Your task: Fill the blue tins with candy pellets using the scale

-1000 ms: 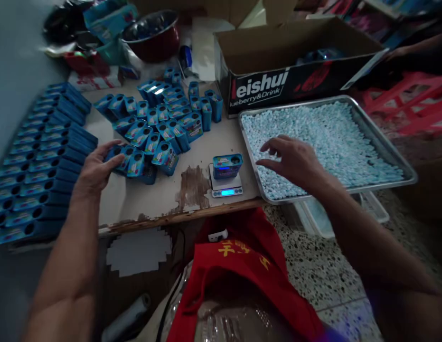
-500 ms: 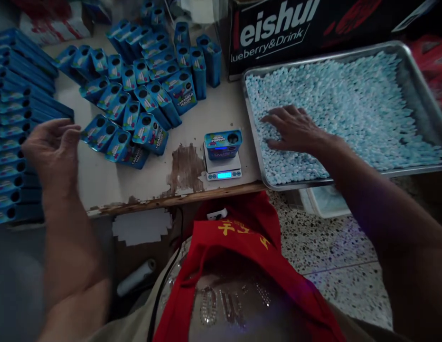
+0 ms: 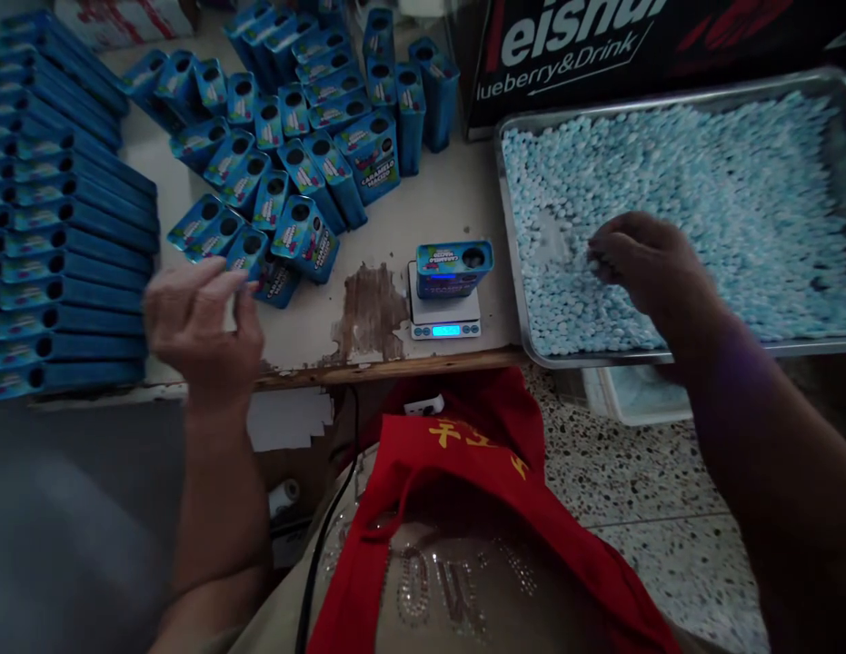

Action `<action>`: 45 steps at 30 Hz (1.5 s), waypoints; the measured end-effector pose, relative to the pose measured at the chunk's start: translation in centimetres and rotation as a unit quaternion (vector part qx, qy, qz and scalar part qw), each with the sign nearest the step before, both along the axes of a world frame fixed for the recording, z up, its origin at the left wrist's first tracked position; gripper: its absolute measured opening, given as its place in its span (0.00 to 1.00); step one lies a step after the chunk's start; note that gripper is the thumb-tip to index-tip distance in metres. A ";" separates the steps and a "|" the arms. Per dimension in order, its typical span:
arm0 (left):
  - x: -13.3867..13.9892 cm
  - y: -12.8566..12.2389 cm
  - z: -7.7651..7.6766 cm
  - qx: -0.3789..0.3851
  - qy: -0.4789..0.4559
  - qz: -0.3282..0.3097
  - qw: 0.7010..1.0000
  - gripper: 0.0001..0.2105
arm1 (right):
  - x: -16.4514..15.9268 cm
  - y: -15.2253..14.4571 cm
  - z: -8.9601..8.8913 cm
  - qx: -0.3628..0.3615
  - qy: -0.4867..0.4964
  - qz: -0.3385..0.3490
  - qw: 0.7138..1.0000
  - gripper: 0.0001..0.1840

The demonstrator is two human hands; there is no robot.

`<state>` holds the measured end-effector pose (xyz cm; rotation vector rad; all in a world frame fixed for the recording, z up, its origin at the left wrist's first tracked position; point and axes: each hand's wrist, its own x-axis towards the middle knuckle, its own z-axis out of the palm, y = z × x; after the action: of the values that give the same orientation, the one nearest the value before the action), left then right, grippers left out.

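My right hand is closed with curled fingers over the metal tray, low among small pale-blue candies. A scraped patch of bare tray shows just left of its fingertips, and the fingers hide most of what they hold. My left hand hovers above the table's front edge with bent fingers, thumb apart and nothing visible in it. Between the hands, a blue candy box with a round hole in its top stands on a small digital scale with a lit display.
Several blue boxes with round top holes stand grouped behind my left hand. A tight row of similar boxes fills the table's left side. Behind the tray is a black carton. A white plastic tub sits below the tray's front edge.
My right hand has gone from spread on the candies to closed, leaving a bare patch in the tray. My left hand has moved right and down, away from the box row. The view shifted slightly.
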<state>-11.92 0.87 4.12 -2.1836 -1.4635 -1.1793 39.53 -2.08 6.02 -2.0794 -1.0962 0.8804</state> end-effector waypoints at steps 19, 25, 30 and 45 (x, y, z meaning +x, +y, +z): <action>13.4 -0.8 -2.7 -0.298 -0.171 -0.180 0.922 0.26 | -1.9 0.5 0.7 -0.079 -0.029 0.107 0.991 0.06; 17.2 1.9 -3.8 -0.359 -0.178 -0.248 0.882 0.24 | -1.4 -0.1 0.7 0.048 -0.161 0.242 0.956 0.06; 20.8 4.1 0.5 -0.231 -0.016 -0.318 0.919 0.17 | -1.6 0.2 -1.3 0.146 0.030 0.114 0.982 0.10; 27.9 8.6 1.8 -0.142 -0.039 -0.382 0.912 0.09 | -2.7 3.7 -3.2 0.003 0.656 -0.090 0.749 0.25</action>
<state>15.96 9.44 5.97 -3.0972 -0.8265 -1.3278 36.85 1.65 2.85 -0.9707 -0.0898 1.7545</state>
